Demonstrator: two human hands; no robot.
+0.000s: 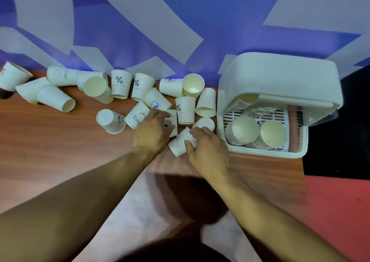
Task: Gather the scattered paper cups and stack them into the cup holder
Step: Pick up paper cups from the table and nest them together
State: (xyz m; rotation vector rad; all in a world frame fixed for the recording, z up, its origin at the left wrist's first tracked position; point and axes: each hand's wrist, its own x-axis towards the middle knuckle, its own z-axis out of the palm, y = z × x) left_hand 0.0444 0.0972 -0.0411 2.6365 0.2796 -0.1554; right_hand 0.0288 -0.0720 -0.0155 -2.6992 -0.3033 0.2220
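On the wooden worktop (pixel 60 141), just beside the open cup holder (pixel 266 153): gathering in hand, far from done. Gripping a tipped cup (pixel 177 146) with the curled fingers of the right hand (pixel 208 147); clasping a printed cup (pixel 172 121) just beside it with the left hand (pixel 154 129). Leaving many scattered cups (pixel 120 83) strewn leftward, well apart from the holder, already carrying two stacks (pixel 245 129). Next, likely: nesting one cup inside the other, mouths aligned, then lowering onto a stack.
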